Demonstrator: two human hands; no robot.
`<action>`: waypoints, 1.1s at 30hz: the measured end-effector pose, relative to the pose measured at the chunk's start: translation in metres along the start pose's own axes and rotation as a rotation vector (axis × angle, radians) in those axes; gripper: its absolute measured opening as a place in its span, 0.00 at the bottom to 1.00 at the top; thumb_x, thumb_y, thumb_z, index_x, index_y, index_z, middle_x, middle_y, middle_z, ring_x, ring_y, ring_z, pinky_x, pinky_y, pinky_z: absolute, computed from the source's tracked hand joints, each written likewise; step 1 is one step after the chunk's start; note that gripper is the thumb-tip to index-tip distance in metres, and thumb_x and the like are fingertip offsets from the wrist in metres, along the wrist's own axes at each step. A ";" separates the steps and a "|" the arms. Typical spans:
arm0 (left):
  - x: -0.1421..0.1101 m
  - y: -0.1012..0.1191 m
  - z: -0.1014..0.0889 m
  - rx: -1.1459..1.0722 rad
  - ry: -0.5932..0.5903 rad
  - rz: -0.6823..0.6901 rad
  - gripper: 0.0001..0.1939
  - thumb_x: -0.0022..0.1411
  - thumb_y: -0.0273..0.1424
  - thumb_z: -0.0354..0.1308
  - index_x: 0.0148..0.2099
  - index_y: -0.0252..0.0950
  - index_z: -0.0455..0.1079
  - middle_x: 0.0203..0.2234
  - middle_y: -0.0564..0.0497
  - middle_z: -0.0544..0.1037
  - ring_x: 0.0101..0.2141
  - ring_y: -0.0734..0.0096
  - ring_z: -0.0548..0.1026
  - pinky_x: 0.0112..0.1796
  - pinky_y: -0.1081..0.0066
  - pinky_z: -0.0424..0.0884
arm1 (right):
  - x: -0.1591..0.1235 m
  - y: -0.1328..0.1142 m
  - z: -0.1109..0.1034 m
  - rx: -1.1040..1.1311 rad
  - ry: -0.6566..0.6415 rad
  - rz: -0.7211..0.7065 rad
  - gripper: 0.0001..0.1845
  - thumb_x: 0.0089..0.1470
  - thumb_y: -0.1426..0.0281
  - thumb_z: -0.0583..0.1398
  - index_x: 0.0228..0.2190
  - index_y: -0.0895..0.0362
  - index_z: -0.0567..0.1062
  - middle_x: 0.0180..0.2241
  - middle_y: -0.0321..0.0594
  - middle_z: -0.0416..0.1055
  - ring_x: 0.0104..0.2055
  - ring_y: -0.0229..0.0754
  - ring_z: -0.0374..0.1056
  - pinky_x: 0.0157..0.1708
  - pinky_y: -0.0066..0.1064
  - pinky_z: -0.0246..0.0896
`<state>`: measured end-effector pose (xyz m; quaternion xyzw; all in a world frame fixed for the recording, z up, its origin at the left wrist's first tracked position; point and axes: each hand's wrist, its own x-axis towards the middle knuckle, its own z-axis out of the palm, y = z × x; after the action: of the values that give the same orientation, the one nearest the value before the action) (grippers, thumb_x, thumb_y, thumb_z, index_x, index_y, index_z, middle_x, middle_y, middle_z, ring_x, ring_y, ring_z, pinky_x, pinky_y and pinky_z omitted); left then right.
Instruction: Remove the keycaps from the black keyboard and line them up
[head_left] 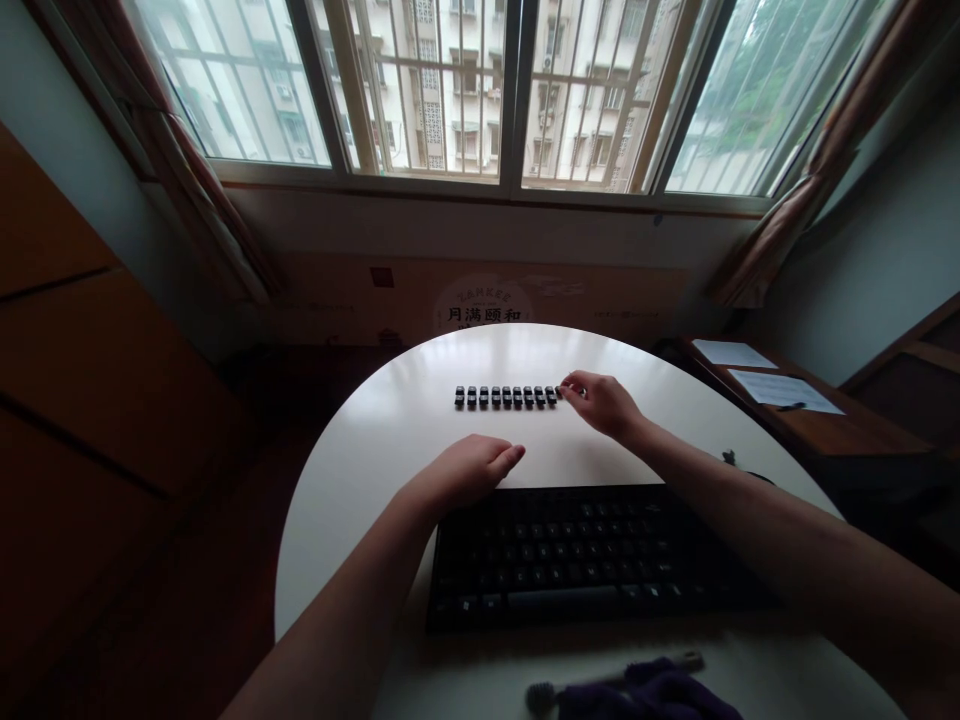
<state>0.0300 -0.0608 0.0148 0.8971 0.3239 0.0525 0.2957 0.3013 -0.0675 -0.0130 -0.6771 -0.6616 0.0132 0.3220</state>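
Two rows of small black keycaps (507, 398) stand on the white round table (345, 470). At the right end of these rows is my right hand (604, 402), its thumb and fingers pinched on a keycap (560, 391) that they partly cover. My left hand (474, 468) is closed with the fingers curled under, just over the top left edge of a black keyboard (570, 560). What it holds, if anything, is hidden. Some key places in the keyboard's upper part look dark and bare.
Near the front table edge lie a purple cloth (652, 692) and a brush (541, 697) with a grey bristle head. A small dark green object (729, 457) rests beyond my right forearm. To the right, a wooden desk (862, 430) bears papers (784, 390) and a pen (792, 406).
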 end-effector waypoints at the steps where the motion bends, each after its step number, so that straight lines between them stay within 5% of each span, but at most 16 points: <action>1: 0.000 -0.001 0.000 0.002 0.000 0.001 0.27 0.70 0.49 0.40 0.26 0.37 0.63 0.26 0.50 0.75 0.28 0.65 0.69 0.30 0.68 0.60 | -0.005 -0.003 -0.010 0.024 0.019 -0.006 0.13 0.61 0.63 0.56 0.35 0.55 0.79 0.33 0.42 0.79 0.35 0.45 0.74 0.37 0.34 0.65; 7: 0.001 -0.002 0.003 0.054 -0.028 -0.010 0.26 0.69 0.49 0.43 0.28 0.37 0.67 0.27 0.49 0.75 0.27 0.65 0.70 0.28 0.68 0.60 | -0.073 -0.020 -0.073 0.527 0.053 0.090 0.31 0.67 0.52 0.43 0.37 0.55 0.79 0.38 0.46 0.78 0.43 0.49 0.73 0.41 0.39 0.69; 10: 0.001 0.003 0.005 0.096 -0.043 -0.018 0.22 0.67 0.47 0.47 0.30 0.37 0.71 0.29 0.48 0.77 0.29 0.64 0.71 0.29 0.68 0.61 | -0.106 -0.025 -0.087 0.720 0.003 0.221 0.34 0.66 0.48 0.41 0.35 0.54 0.78 0.25 0.42 0.72 0.29 0.45 0.71 0.31 0.36 0.69; 13: 0.000 0.008 0.008 0.124 -0.053 -0.006 0.20 0.67 0.45 0.49 0.33 0.38 0.73 0.32 0.47 0.78 0.32 0.63 0.73 0.30 0.68 0.62 | -0.119 -0.033 -0.083 0.974 -0.178 0.305 0.26 0.64 0.47 0.49 0.38 0.53 0.74 0.21 0.35 0.66 0.20 0.39 0.64 0.20 0.31 0.64; 19: 0.000 0.012 0.009 0.148 -0.060 0.002 0.16 0.65 0.44 0.52 0.34 0.39 0.72 0.33 0.49 0.78 0.34 0.62 0.73 0.31 0.68 0.63 | -0.123 -0.046 -0.059 1.052 -0.482 0.319 0.17 0.59 0.57 0.62 0.45 0.53 0.69 0.26 0.32 0.68 0.27 0.38 0.69 0.25 0.27 0.67; 26: 0.001 0.010 0.007 0.088 -0.086 0.010 0.12 0.63 0.42 0.56 0.34 0.39 0.72 0.32 0.51 0.77 0.33 0.65 0.73 0.30 0.70 0.62 | -0.130 -0.032 -0.048 1.102 -0.331 0.471 0.11 0.58 0.60 0.58 0.36 0.55 0.69 0.18 0.27 0.60 0.16 0.32 0.54 0.14 0.21 0.48; 33: 0.003 0.014 0.006 0.073 -0.121 0.014 0.12 0.61 0.42 0.57 0.34 0.40 0.72 0.32 0.51 0.77 0.32 0.66 0.72 0.30 0.70 0.62 | -0.133 -0.046 -0.044 0.877 -0.322 0.449 0.07 0.55 0.65 0.57 0.33 0.55 0.71 0.18 0.30 0.66 0.17 0.33 0.59 0.17 0.23 0.53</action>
<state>0.0418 -0.0706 0.0170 0.9111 0.3006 -0.0117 0.2816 0.2635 -0.2104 -0.0119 -0.5932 -0.4733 0.4621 0.4589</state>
